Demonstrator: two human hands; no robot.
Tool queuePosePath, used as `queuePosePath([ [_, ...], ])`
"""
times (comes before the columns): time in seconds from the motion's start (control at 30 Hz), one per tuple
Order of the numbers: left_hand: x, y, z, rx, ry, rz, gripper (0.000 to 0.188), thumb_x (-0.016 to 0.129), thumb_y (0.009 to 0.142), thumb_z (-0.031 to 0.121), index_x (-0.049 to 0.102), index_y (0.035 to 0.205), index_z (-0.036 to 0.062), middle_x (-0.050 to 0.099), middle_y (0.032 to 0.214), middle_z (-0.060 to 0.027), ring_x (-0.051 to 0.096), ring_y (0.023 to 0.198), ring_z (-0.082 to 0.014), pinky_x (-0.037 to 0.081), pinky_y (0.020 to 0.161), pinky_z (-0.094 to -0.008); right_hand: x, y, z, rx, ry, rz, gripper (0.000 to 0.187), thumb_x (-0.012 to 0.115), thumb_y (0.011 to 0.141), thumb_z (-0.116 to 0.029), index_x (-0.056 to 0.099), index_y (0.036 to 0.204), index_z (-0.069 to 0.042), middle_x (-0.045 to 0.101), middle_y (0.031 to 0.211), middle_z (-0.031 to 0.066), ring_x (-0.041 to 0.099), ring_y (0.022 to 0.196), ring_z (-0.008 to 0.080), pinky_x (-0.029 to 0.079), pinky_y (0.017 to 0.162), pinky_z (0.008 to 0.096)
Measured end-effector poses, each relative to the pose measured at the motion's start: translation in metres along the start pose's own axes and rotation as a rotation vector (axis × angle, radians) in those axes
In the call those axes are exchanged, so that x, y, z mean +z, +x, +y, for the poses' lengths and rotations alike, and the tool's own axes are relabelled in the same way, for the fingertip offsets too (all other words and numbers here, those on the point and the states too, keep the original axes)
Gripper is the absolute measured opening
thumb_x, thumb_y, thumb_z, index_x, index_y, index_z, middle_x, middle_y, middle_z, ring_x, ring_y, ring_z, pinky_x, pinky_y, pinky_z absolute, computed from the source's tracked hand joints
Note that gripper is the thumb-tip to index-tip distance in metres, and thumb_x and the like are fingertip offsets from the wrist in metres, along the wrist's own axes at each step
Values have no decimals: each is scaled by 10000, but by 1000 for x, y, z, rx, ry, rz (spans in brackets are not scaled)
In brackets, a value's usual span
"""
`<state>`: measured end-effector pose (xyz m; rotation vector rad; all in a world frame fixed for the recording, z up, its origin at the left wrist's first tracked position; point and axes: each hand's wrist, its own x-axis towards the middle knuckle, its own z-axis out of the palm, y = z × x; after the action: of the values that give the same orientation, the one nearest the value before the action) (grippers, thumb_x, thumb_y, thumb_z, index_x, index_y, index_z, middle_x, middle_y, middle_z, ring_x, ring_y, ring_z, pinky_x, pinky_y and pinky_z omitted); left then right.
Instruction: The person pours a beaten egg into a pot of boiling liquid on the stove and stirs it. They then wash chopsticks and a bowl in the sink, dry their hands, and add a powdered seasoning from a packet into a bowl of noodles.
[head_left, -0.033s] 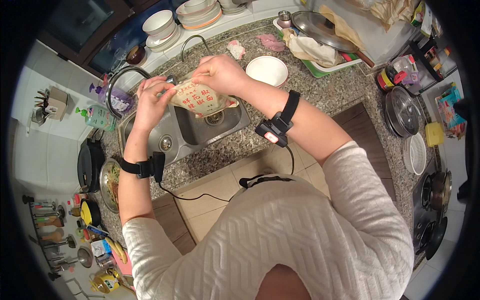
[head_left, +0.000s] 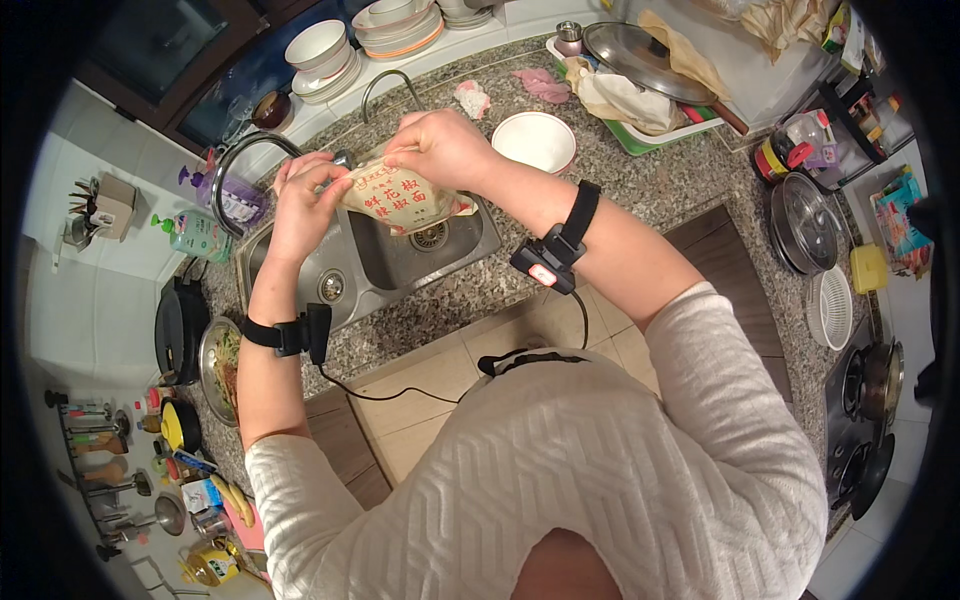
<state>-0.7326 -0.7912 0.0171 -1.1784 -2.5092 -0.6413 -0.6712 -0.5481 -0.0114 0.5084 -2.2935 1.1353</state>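
A cream noodle packet with red print hangs over the double steel sink. My left hand pinches its upper left corner between thumb and fingers. Farther right, my right hand is closed on the packet's top edge. The packet's body slants down to the right, above the right-hand basin and near its drain. What is inside cannot be made out. Black straps with small devices are around both my forearms, and cables run from them.
A curved faucet and soap bottles stand left of the sink. Behind it are a white bowl, stacked dishes and a green-rimmed tray under a lidded pan. A steel bowl of food sits at left, a stove at right.
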Motion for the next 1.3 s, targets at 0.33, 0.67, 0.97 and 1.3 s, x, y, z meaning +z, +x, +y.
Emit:
queuePosePath([
  [0.33, 2, -4, -8, -48, -5, 5, 130, 739, 847, 205, 739, 925, 101, 697, 1033, -59, 572, 1161, -222, 265, 1108, -446, 1, -2, 0, -20, -22, 14, 131, 754, 805, -186, 781, 913, -116, 681, 796, 69, 674, 752, 261, 534, 692, 348],
  [0.67, 6, -9, -13, 8, 47, 52, 116, 713, 862, 174, 703, 932, 83, 688, 1037, -74, 578, 1142, -231, 277, 1089, -438, -3, -5, 0, -14, -41, 28, 138, 762, 799, -201, 781, 908, -118, 684, 793, 68, 676, 752, 255, 535, 689, 347],
  [0.97, 6, -9, -23, 8, 18, 6, 132, 709, 876, 200, 707, 952, 92, 691, 1048, -54, 570, 1155, -238, 272, 1098, -443, 0, -8, -1, 76, 17, 1, 145, 744, 796, -269, 783, 874, -154, 697, 863, 51, 675, 832, 294, 543, 753, 402],
  [1.3, 9, -16, -26, 21, 1, 77, 113, 706, 877, 183, 712, 952, 97, 694, 1045, -56, 565, 1187, -230, 269, 1104, -445, -11, -10, -2, 84, 37, 19, 126, 759, 815, -193, 780, 914, -117, 670, 805, 58, 668, 786, 226, 526, 723, 327],
])
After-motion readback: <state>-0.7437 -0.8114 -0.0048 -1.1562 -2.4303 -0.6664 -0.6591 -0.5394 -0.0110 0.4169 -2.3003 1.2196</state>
